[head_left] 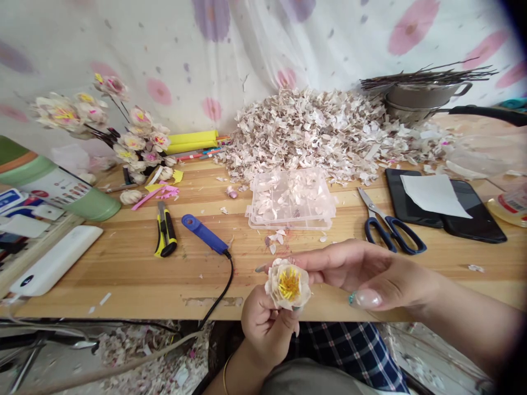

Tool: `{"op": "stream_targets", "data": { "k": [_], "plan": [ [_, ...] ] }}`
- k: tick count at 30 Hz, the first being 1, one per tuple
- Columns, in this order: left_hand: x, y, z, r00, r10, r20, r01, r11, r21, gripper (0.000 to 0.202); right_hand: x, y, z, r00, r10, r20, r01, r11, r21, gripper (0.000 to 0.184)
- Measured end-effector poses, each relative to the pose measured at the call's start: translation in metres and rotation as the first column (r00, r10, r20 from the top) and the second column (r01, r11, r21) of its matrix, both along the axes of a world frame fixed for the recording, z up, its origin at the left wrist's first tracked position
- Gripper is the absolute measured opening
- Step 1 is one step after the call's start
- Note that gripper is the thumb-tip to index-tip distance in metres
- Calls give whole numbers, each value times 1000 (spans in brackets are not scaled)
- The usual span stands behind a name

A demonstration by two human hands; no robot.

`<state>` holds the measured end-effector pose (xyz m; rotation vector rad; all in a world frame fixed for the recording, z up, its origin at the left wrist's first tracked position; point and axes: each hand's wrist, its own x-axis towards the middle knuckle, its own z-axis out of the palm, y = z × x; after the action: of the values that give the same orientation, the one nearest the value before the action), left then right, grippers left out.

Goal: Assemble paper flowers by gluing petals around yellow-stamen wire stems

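Note:
My left hand (263, 323) is closed round the base of a small handmade flower (287, 284) with cream petals and a yellow fringed centre, held over the table's front edge. My right hand (362, 274) reaches in from the right, its fingertips pinched against the flower's upper right petals. Just behind the flower stands a clear plastic compartment box (291, 198) holding several pale petals. Blue-handled scissors (391, 227) lie to the right of the box.
A big heap of petal scraps (325, 129) covers the back of the wooden table (123, 269). A blue corded tool (205, 234), a yellow utility knife (165, 230), finished flowers (102, 126), a white power bank (55, 260), two phones (447, 206) and a metal pot (424, 96) also lie about.

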<state>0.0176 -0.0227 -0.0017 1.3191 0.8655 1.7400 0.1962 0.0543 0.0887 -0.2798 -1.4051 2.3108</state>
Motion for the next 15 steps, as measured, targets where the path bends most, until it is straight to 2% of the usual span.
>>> {"op": "stream_targets", "data": {
  "k": [6,10,13,15],
  "plan": [
    [2,0,2,1000,-1,-1,1,1000,4,11,-1,-1,2,999,18,-32,-19,999,-29,57],
    [4,2,8,999,33,12,-34,999,17,21,0,2,2,1000,-8,-16,8,1000,1,53],
    [5,4,13,998,59,-7,-59,998,24,35,-4,6,1,995,-101,-2,101,994,50,45],
    [5,4,15,998,64,-28,-63,998,27,40,-8,9,-1,970,-240,-27,241,969,48,31]
  ]
}}
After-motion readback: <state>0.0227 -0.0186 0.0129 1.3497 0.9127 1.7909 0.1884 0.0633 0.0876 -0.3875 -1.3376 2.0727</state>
